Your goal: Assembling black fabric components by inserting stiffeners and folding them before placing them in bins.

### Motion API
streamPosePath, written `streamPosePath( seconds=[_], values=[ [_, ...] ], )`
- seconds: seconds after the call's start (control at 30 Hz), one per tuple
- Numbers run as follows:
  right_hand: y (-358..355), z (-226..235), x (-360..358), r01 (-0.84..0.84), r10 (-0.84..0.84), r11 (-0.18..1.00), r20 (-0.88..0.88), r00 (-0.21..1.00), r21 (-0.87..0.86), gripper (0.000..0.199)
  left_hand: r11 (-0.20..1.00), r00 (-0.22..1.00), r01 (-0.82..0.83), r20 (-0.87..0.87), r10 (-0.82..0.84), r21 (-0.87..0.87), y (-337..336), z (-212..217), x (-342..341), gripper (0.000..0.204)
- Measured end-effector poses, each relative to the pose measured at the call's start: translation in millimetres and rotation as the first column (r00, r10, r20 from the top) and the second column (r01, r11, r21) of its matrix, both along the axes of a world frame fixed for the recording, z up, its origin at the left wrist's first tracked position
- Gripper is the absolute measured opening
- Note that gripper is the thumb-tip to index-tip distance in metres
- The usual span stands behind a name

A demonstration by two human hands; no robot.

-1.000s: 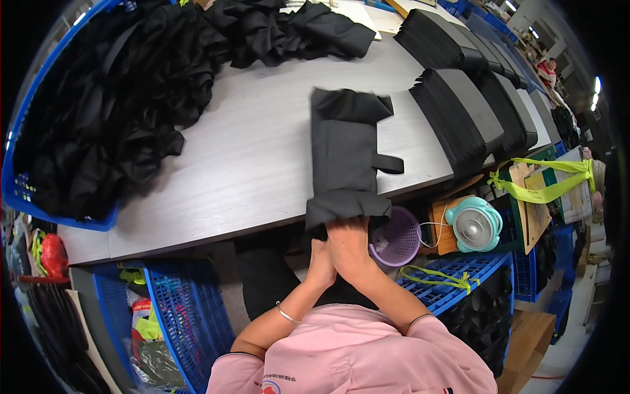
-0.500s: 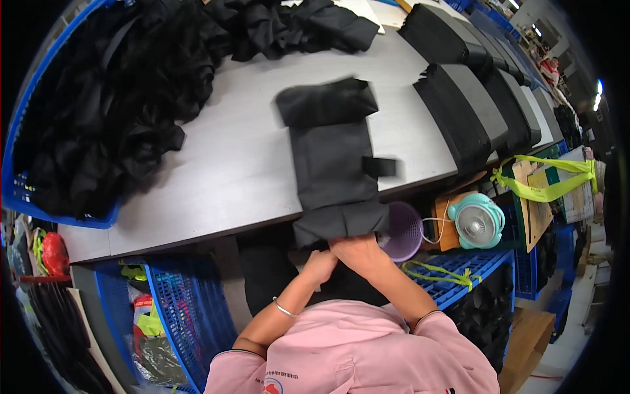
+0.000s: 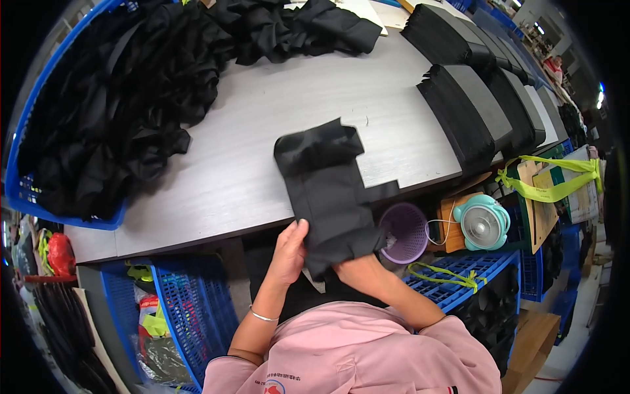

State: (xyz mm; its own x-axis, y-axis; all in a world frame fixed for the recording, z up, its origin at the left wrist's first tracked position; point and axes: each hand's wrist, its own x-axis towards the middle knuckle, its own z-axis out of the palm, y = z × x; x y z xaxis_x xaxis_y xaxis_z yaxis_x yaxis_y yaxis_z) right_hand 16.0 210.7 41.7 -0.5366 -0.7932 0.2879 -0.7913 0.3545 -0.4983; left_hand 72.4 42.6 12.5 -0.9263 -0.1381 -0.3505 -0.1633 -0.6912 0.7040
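A black fabric piece [image 3: 328, 203], with a folded-over far flap and a small tab sticking out on its right, lies partly on the table and hangs over its near edge. My left hand [image 3: 289, 253] is closed on the piece's near left edge, thumb on top. At the near right corner, my right hand [image 3: 363, 272] grips the piece from below, its fingers hidden under the cloth.
A blue basket [image 3: 65, 220] heaped with loose black cloth [image 3: 111, 111] stands at the left. Stacks of flat black pieces [image 3: 466, 111] line the table's right side. Below are a purple bin [image 3: 410, 226], a turquoise fan [image 3: 482, 223] and blue crates [image 3: 190, 315].
My left hand has moved up and left from beside my right hand to the piece's left edge. The far flap has come nearer, and the piece now tilts.
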Motion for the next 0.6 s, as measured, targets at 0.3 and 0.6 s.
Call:
streamPosePath(
  seconds=[0.3,0.6],
  values=[
    [53.4,70.0,-25.0,0.537,-0.541,0.769,0.093,0.836,-0.348,0.018,0.953,0.993,-0.001,-0.11,-0.034,-0.303,24.1,3.3,7.1,0.042],
    [68.4,21.7,-48.4,0.406,0.002,0.89,0.893,0.45,-0.207,0.024,0.96,0.99,0.102,-0.069,-0.124,-0.261,15.5,-0.9,15.0,0.039]
  ],
)
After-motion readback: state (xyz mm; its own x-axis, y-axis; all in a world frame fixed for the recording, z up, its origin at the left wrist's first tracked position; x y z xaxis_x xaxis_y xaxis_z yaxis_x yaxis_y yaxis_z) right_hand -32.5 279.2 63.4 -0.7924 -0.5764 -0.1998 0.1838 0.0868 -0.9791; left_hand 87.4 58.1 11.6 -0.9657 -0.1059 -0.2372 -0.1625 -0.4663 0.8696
